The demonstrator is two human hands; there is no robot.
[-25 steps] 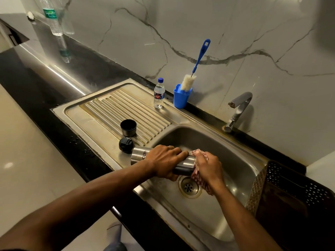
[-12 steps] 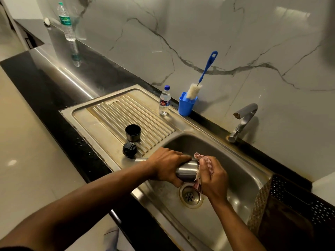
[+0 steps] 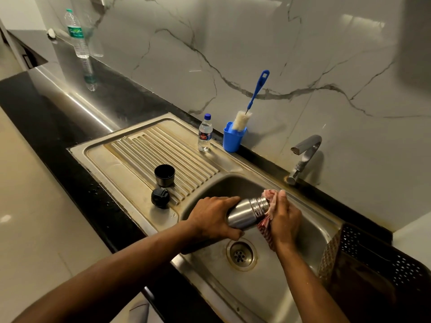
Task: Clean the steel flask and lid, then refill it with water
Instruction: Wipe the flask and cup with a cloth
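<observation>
- Left hand point(image 3: 215, 216) wrapped around the lower body of the steel flask point(image 3: 246, 213), gripping it over the sink basin point(image 3: 310, 231).
- Right hand point(image 3: 285, 220) clenched on a red-and-white cloth point(image 3: 265, 226), pressing it against the flask's mouth end.
- Flask lies nearly level, long axis running left to right; threaded neck points right and slightly away (toward the tap point(image 3: 303, 157)), base hidden in the left palm.
- Flask held in the air above the drain point(image 3: 241, 254), not touching the basin.
- On the draining board point(image 3: 130, 157): black cup point(image 3: 164, 175) upright, black lid point(image 3: 160, 197) just beside it, nearer the counter edge.
- Behind: small water bottle point(image 3: 205, 133), blue holder point(image 3: 233, 139) with bottle brush point(image 3: 253, 102).
</observation>
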